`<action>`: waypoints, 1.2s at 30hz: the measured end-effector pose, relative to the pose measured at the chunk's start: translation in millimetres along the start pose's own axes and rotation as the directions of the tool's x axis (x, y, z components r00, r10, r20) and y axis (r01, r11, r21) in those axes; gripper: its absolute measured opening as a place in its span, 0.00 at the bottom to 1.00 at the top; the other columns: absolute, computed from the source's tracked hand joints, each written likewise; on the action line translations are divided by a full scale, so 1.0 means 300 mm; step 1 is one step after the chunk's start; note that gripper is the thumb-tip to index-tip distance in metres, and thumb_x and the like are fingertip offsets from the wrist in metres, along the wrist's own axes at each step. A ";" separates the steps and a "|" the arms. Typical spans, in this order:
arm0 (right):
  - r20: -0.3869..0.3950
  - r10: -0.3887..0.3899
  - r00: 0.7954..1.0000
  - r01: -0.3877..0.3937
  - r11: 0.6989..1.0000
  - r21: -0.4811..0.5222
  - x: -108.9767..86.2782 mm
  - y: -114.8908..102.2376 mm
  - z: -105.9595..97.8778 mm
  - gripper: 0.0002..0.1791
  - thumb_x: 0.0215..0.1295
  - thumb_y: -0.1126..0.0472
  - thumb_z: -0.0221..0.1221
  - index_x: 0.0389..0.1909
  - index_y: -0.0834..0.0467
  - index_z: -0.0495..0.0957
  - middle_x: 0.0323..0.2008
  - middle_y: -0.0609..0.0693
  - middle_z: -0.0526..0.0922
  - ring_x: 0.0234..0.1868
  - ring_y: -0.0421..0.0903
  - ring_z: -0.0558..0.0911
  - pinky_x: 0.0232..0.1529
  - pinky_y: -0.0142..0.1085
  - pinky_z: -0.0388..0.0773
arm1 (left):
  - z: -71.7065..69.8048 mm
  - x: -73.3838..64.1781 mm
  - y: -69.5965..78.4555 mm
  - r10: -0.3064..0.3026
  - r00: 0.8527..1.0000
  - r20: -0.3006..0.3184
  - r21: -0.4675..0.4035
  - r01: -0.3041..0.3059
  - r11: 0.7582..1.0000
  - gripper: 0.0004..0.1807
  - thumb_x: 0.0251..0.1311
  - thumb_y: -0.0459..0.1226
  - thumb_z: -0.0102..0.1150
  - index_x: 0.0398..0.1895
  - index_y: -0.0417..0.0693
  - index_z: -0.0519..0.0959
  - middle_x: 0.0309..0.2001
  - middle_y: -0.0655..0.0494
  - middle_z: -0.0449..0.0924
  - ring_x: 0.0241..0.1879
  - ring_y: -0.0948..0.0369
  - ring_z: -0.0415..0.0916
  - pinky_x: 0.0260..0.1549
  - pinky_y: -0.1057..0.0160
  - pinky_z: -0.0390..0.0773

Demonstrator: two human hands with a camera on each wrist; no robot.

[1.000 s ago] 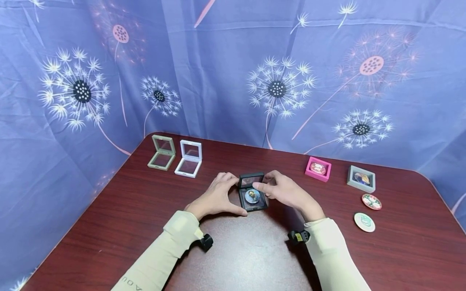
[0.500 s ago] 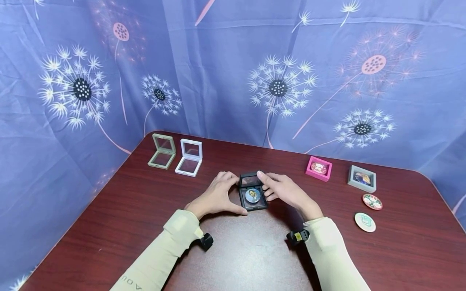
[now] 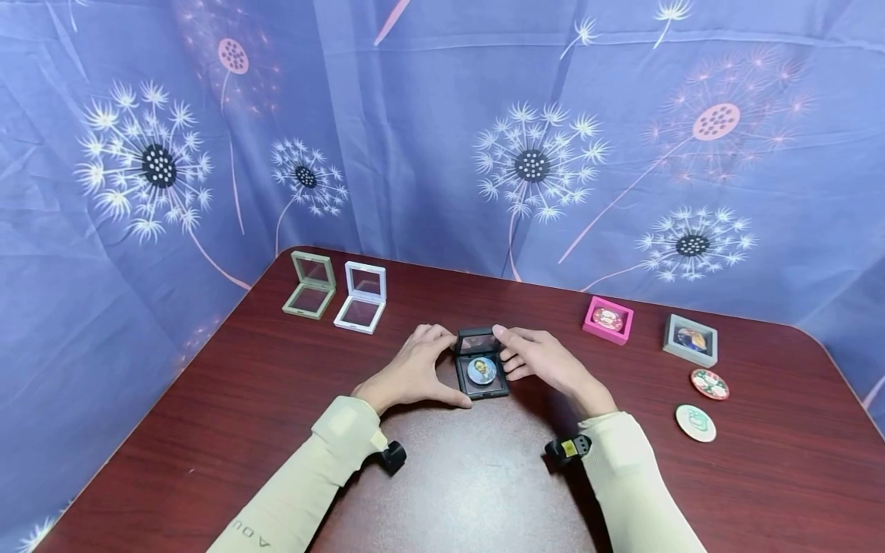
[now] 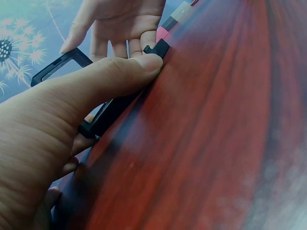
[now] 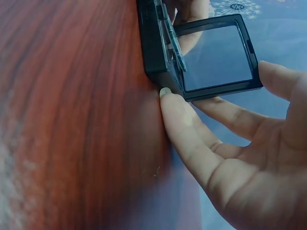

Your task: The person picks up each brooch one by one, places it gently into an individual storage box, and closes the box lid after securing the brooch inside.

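A small black display case [image 3: 489, 394] stands unfolded at the middle of the table. In its base lies a round badge [image 3: 482, 371] with a portrait on blue. Its windowed lid [image 5: 218, 87] is raised at the back. My left hand [image 3: 411, 370] grips the case from the left, thumb at the front corner and fingers at the back. The right hand [image 3: 549, 362] holds the lid's upper right corner with its thumb. In the right wrist view, another fingertip [image 5: 165, 92] touches the base's side near the hinge.
At the back left, a green case [image 3: 309, 286] and a white case [image 3: 362, 298] stand unfolded. To the right are a pink case [image 3: 608, 319] and a grey case [image 3: 691, 340], each with a badge inside. Two loose badges, one red-green [image 3: 710, 384] and one cream [image 3: 695, 423], lie nearer.
My right thumb has moved from over the badge up and back to the raised lid's corner. The left hand keeps its grip, and the case has stayed in place.
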State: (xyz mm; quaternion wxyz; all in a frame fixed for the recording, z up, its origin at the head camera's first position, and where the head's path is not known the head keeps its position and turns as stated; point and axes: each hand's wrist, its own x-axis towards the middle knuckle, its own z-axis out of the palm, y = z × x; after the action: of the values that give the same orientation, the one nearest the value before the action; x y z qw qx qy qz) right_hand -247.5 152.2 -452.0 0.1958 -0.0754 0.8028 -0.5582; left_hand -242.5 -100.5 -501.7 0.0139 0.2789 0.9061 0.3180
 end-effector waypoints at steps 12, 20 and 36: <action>0.079 -0.030 0.996 0.026 0.998 0.051 -0.006 0.002 -0.024 0.30 0.81 0.51 0.56 0.66 0.75 0.72 0.46 0.64 0.81 0.42 0.51 0.86 0.50 0.46 0.86 | 0.000 0.004 0.000 0.018 1.000 -0.002 0.022 -0.018 1.000 0.52 0.39 0.63 0.85 0.66 0.45 0.79 0.54 0.60 0.74 0.62 0.55 0.65 0.66 0.51 0.66; 0.168 -0.057 0.984 0.045 0.996 0.073 -0.011 0.024 -0.056 0.29 0.82 0.55 0.55 0.69 0.75 0.69 0.47 0.64 0.83 0.45 0.52 0.86 0.54 0.46 0.84 | 0.003 0.006 -0.006 0.037 0.999 -0.008 0.020 -0.037 0.999 0.50 0.39 0.62 0.85 0.66 0.49 0.79 0.53 0.62 0.75 0.62 0.56 0.65 0.67 0.52 0.65; 0.244 -0.082 0.966 0.062 0.994 0.089 -0.007 0.062 -0.080 0.32 0.79 0.57 0.58 0.71 0.76 0.67 0.55 0.65 0.83 0.54 0.54 0.85 0.57 0.44 0.82 | 0.000 0.002 -0.004 0.023 1.000 0.009 -0.001 -0.023 1.000 0.47 0.41 0.61 0.85 0.66 0.58 0.79 0.52 0.65 0.74 0.62 0.57 0.64 0.67 0.51 0.64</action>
State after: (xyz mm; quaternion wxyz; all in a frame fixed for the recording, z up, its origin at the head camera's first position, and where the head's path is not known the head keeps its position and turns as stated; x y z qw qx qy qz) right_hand -253.3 180.4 -461.4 0.2766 -0.1653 0.7458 -0.5831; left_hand -243.7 -100.9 -502.2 0.0143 0.2907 0.9026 0.3173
